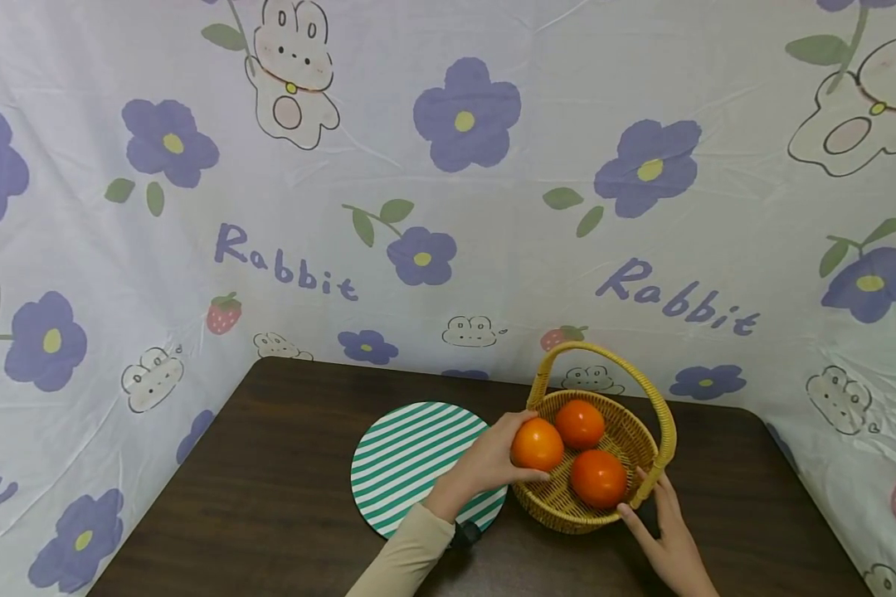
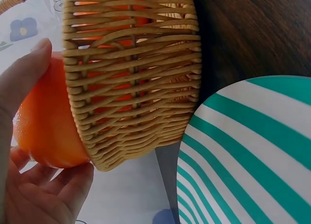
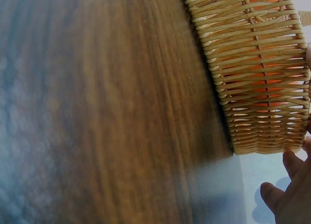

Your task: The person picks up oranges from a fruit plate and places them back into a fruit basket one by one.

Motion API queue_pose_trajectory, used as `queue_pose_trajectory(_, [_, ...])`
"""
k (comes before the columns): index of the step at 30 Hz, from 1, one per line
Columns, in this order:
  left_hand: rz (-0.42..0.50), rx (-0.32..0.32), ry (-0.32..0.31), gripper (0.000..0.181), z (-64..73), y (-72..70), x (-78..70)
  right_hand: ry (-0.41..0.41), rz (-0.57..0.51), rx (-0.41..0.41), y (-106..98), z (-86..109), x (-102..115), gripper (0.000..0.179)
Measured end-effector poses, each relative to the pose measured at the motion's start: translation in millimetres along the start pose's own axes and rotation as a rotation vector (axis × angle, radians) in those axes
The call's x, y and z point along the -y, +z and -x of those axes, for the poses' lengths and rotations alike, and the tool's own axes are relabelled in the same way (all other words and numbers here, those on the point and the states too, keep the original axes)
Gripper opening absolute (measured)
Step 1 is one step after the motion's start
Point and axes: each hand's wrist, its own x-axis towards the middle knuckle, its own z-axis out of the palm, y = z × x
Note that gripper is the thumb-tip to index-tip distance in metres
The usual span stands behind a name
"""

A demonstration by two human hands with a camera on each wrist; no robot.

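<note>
My left hand [image 1: 484, 461] holds a glossy, round orange fruit [image 1: 537, 445] at the left rim of the wicker basket [image 1: 560, 524]. Its thumb and fingers curl about the fruit, which overlaps the rim in the left wrist view. Two redder round fruits lie inside, one toward the back [image 1: 580, 424] and the other nearer the front [image 1: 600, 479]. With thumb and fingers on either side, my right hand [image 1: 670, 539] grips the basket's right rim by the foot of its arched handle [image 1: 645, 383]. The right wrist view shows only part of that hand [image 3: 296, 197].
A round mat [image 1: 411, 464] with green and white stripes lies just left of the basket. Both stand on a dark wooden table [image 1: 269, 497]. Behind the table's back edge hangs a white cloth [image 1: 508, 232] printed with flowers and rabbits.
</note>
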Motion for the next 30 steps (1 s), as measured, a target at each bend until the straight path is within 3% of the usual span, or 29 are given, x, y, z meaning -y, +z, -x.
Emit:
queue_pose_trajectory(15, [-0.152,0.029,0.011,0.087,-6.5,13.3,2.6,0.007,-0.008,0.011,0.4,-0.5,-1.3,0.07])
queue_pose_trajectory(23, [-0.288,0.043,0.032,0.09,-8.5,18.7,3.5,0.002,-0.014,0.005,0.7,-0.3,-1.4,0.069])
queue_pose_trajectory(30, [-0.311,0.065,0.011,0.089,-10.6,20.6,1.6,0.003,-0.002,0.001,0.4,-0.1,-0.3,0.069])
